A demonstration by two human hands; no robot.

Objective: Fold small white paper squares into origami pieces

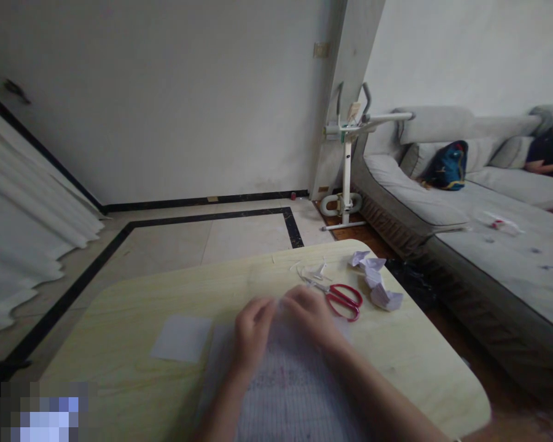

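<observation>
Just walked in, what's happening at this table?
A person has both hands close together over a lined sheet on the table. The left hand and right hand nearly meet at the fingertips; blur hides what, if anything, they pinch. Red-handled scissors lie just beyond the right hand, folded paper pieces farther right. A white paper square lies to the left.
</observation>
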